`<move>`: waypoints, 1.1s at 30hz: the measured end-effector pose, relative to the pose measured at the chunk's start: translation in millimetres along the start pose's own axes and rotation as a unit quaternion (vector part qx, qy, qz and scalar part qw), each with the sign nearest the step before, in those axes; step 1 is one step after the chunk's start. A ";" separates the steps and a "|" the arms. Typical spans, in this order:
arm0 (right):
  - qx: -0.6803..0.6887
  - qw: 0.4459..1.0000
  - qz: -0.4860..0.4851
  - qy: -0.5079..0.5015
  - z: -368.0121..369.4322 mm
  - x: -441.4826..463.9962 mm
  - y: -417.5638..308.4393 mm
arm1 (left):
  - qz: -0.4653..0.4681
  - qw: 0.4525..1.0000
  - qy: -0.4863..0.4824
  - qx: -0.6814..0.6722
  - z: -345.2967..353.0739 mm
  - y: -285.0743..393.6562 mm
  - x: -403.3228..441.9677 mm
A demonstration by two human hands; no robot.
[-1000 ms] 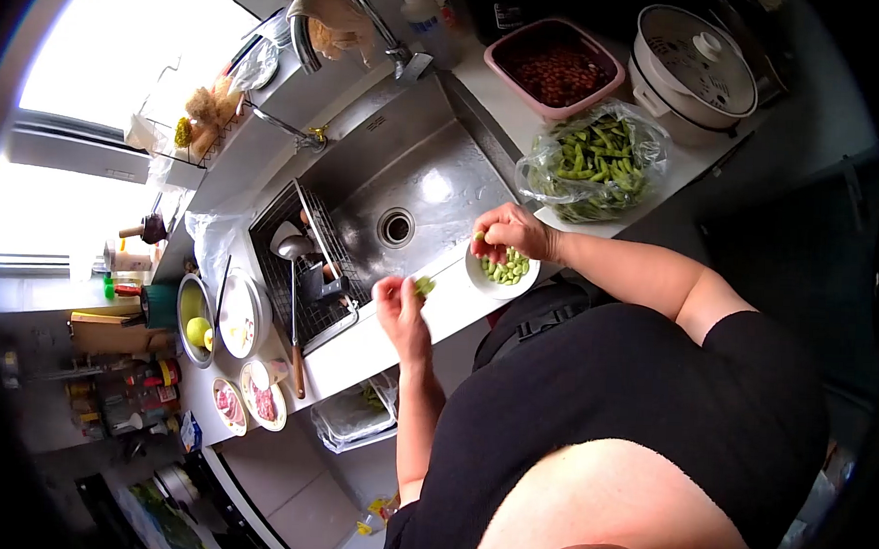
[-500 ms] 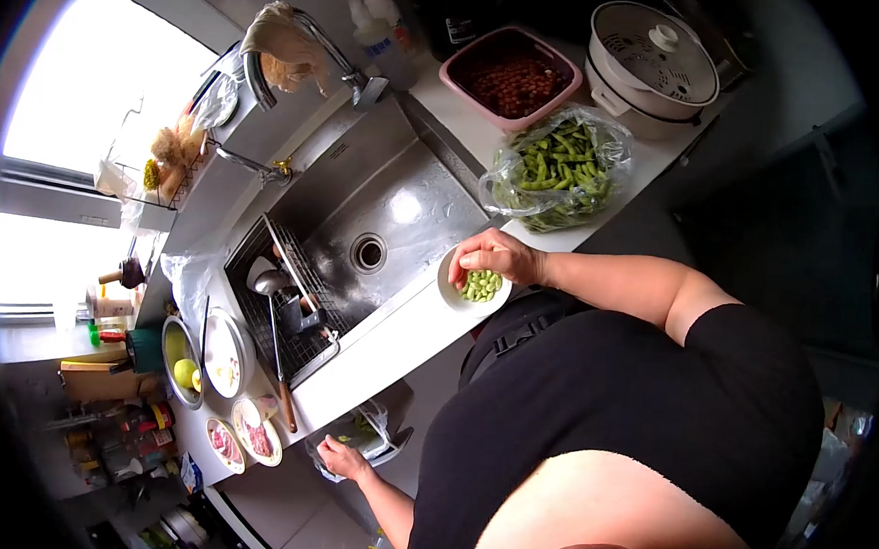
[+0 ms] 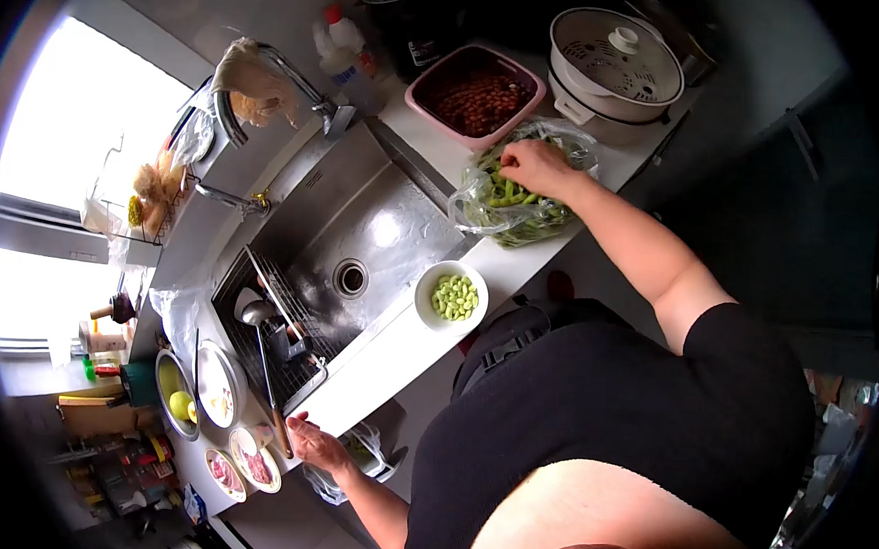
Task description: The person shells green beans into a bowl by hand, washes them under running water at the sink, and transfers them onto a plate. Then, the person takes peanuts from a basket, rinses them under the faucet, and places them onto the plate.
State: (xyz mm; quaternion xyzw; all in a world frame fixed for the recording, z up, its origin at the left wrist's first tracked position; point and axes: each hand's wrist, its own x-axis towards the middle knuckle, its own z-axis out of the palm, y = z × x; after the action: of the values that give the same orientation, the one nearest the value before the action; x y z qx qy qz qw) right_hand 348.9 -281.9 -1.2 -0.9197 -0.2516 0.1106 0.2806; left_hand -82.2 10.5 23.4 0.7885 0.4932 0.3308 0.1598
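Observation:
My right hand (image 3: 543, 170) is over the clear plastic bag (image 3: 469, 210), fingers bent down onto the green edamame pods (image 3: 516, 194) inside it. Its fingertips appear closed on a pod, partly hidden by the hand. Low on the left, my left hand (image 3: 319, 445) hangs at the counter's front edge, fingers loosely bent and slightly apart, with nothing visible in them. It is near the wooden end of a ladle handle (image 3: 282, 432) and above a bin lined with a plastic bag (image 3: 364, 451). A white bowl (image 3: 423, 303) of shelled green beans stands on the counter edge between my hands.
Behind the bowl lies the steel sink (image 3: 383, 214), with a wire rack (image 3: 306, 342) holding utensils. A pink basin (image 3: 421, 102) of reddish-brown beans and a lidded white pot (image 3: 601, 96) stand beyond the bag. Two small plates of meat (image 3: 261, 467) sit at lower left.
My right hand has left the white bowl and moved up to the bag of pods, uncovering the shelled beans. My left hand has risen slightly and shifted left, away from the bin.

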 end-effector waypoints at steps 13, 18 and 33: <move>0.025 0.992 -0.039 0.115 -21.3 -38.4 15.2 | 0.072 0.982 -0.135 -0.110 40.8 51.1 -14.2; 0.032 0.996 -0.082 -0.003 -35.8 -51.1 4.6 | 0.083 0.974 -0.163 -0.135 52.8 58.9 -17.5; -0.268 0.955 -0.130 0.009 4.8 -66.7 4.7 | 0.144 0.932 -0.270 -0.193 77.1 129.1 -38.4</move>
State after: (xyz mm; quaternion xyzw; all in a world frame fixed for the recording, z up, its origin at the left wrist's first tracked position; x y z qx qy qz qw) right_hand 292.6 -318.0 -3.7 -0.9215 -0.3865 -0.0066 0.0376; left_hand 45.6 -77.4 27.7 0.8646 0.2397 0.2134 0.3867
